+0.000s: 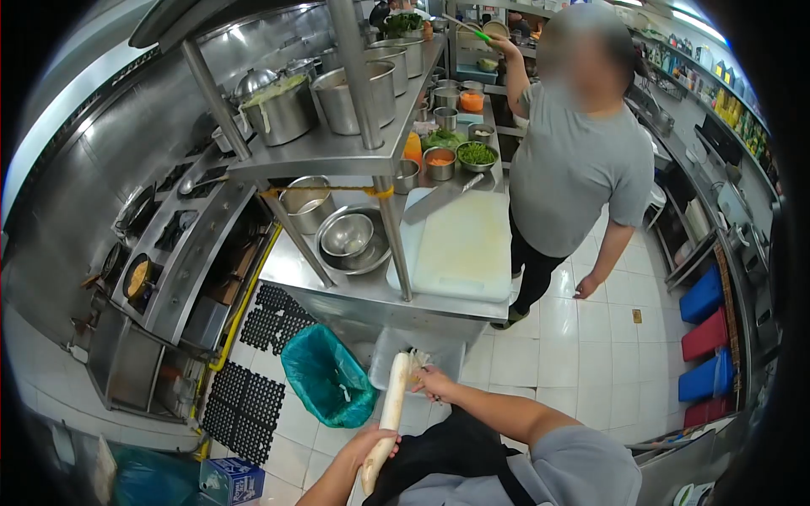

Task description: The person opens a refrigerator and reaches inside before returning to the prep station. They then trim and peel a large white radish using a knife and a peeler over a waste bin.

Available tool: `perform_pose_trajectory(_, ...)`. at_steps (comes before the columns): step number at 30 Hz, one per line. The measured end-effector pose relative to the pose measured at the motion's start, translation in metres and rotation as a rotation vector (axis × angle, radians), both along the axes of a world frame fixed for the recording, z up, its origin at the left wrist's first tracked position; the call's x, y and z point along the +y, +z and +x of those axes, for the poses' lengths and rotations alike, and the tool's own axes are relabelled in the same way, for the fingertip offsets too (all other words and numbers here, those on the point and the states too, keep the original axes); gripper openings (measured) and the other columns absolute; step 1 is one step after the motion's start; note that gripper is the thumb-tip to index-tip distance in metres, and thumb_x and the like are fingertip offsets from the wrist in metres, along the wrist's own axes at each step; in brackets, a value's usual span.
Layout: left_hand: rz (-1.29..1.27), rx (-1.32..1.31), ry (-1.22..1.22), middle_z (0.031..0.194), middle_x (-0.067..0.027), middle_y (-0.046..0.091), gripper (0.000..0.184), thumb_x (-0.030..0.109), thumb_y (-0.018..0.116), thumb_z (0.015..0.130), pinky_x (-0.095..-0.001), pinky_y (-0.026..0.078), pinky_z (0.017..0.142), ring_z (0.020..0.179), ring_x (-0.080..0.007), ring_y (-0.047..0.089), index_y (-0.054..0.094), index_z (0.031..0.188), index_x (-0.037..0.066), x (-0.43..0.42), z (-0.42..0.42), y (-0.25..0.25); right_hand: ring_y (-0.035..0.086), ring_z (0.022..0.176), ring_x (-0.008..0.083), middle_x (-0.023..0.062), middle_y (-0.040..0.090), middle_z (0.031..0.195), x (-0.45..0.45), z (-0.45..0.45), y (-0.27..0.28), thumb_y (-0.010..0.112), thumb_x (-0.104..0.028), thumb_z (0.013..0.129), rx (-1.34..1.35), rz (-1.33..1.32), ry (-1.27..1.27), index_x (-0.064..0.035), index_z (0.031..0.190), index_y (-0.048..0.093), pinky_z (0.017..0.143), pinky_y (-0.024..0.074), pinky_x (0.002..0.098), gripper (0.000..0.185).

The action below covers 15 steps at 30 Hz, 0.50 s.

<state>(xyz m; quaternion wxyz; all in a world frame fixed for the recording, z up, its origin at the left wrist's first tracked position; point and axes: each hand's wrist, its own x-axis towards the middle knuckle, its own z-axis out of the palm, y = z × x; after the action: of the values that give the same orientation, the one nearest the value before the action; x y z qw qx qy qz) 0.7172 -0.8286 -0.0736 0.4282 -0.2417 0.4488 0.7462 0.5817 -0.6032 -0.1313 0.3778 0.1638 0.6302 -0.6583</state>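
Note:
A long white root vegetable (395, 405) is held at a slant in front of my body. My left hand (375, 442) is wrapped round its lower part. Near its upper end is my right hand (432, 383), its fingers closed on something I cannot make out beside the vegetable. Behind my right hand, a translucent plastic bin (451, 350) stands below the counter's edge, with some scraps in it. A bin lined with a green bag (308, 371) stands to the left of the vegetable.
A steel counter (337, 297) carries a white cutting board (464, 244), a large knife (440, 201), bowls and pots. Another person (574, 160) stands at the counter's right side, one hand raised with a green-handled tool. Stoves line the left; black mats lie on the tiled floor.

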Motion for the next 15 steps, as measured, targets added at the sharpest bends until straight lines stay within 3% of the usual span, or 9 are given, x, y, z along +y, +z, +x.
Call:
perform_pose_trajectory(3, -0.017, 0.027, 0.000, 0.084, -0.0123, 0.063, 0.035, 0.014, 0.070, 0.082, -0.0339, 0.056, 0.055, 0.063, -0.0219, 0.065, 0.051, 0.108, 0.000, -0.007, 0.000, -0.008, 0.043, 0.040, 0.0102, 0.0083, 0.066, 0.079, 0.016, 0.014, 0.002, 0.054, -0.039, 0.097, 0.151, 0.129, 0.142, -0.0073, 0.110, 0.057, 0.036, 0.0376, 0.0285, 0.034)
perform_pose_trajectory(5, -0.001, 0.127, -0.035, 0.076, -0.0115, 0.064, 0.030, 0.013, 0.069, 0.080, -0.0332, 0.055, 0.054, 0.060, -0.0211, 0.064, 0.055, 0.102, -0.002, -0.016, -0.035, -0.027, 0.051, 0.048, 0.0110, 0.0055, 0.066, 0.077, 0.023, 0.021, 0.019, 0.054, -0.036, 0.097, 0.391, 0.231, 0.329, -0.0055, 0.106, 0.061, 0.044, 0.0449, 0.0293, 0.033)
perform_pose_trajectory(6, 0.029, 0.107, -0.042, 0.071, -0.0107, 0.063, 0.027, 0.013, 0.069, 0.079, -0.0327, 0.055, 0.053, 0.058, -0.0207, 0.064, 0.056, 0.098, -0.002, -0.018, -0.022, -0.050, 0.060, 0.065, 0.0147, 0.0061, 0.066, 0.080, 0.025, 0.034, -0.006, 0.056, -0.033, 0.097, 0.618, 0.135, 0.307, -0.0036, 0.105, 0.063, 0.062, 0.0516, 0.0318, 0.031)
perform_pose_trajectory(8, 0.012, 0.108, -0.023, 0.066, -0.0100, 0.062, 0.022, 0.012, 0.066, 0.078, -0.0346, 0.053, 0.049, 0.056, -0.0209, 0.063, 0.058, 0.095, -0.001, -0.010, -0.031, -0.043, 0.064, 0.092, 0.0221, 0.0135, 0.069, 0.099, 0.031, 0.043, -0.003, 0.059, -0.028, 0.095, 0.837, 0.232, 0.382, -0.0015, 0.111, 0.063, 0.080, 0.0515, 0.0350, 0.031)
perform_pose_trajectory(9, 0.007, 0.140, 0.013, 0.066, -0.0104, 0.061, 0.022, 0.010, 0.065, 0.078, -0.0357, 0.053, 0.049, 0.054, -0.0218, 0.063, 0.057, 0.096, 0.000, -0.005, -0.031, -0.044, 0.066, 0.089, 0.0232, 0.0161, 0.069, 0.098, 0.031, 0.048, 0.007, 0.059, -0.030, 0.095, 0.754, 0.186, 0.365, -0.0017, 0.111, 0.063, 0.078, 0.0518, 0.0353, 0.033)
perform_pose_trajectory(10, 0.076, 0.152, 0.116, 0.070, -0.0115, 0.060, 0.035, 0.006, 0.064, 0.077, -0.0364, 0.053, 0.049, 0.054, -0.0226, 0.061, 0.052, 0.109, 0.001, -0.001, -0.031, -0.035, 0.066, 0.079, 0.0250, 0.0183, 0.067, 0.086, 0.028, 0.048, 0.028, 0.059, -0.034, 0.095, 0.729, 0.295, 0.407, -0.0030, 0.105, 0.065, 0.072, 0.0516, 0.0361, 0.033)
perform_pose_trajectory(12, 0.100, 0.125, 0.133, 0.085, -0.0135, 0.058, 0.060, 0.000, 0.064, 0.074, -0.0364, 0.055, 0.053, 0.061, -0.0228, 0.062, 0.036, 0.127, 0.007, 0.005, -0.034, -0.020, 0.065, 0.072, 0.0370, 0.0199, 0.065, 0.075, 0.020, 0.047, 0.036, 0.057, -0.039, 0.094, 0.739, 0.392, 0.508, -0.0042, 0.092, 0.065, 0.065, 0.0502, 0.0445, 0.036)
perform_pose_trajectory(15, 0.136, 0.094, 0.156, 0.091, -0.0134, 0.057, 0.063, -0.003, 0.063, 0.073, -0.0360, 0.056, 0.057, 0.067, -0.0222, 0.063, 0.037, 0.129, 0.009, 0.008, -0.039, -0.012, 0.063, 0.070, 0.0410, 0.0212, 0.064, 0.072, 0.005, 0.057, 0.077, 0.054, -0.040, 0.095, 0.846, 0.440, 0.710, -0.0052, 0.088, 0.063, 0.063, 0.0497, 0.0480, 0.037)
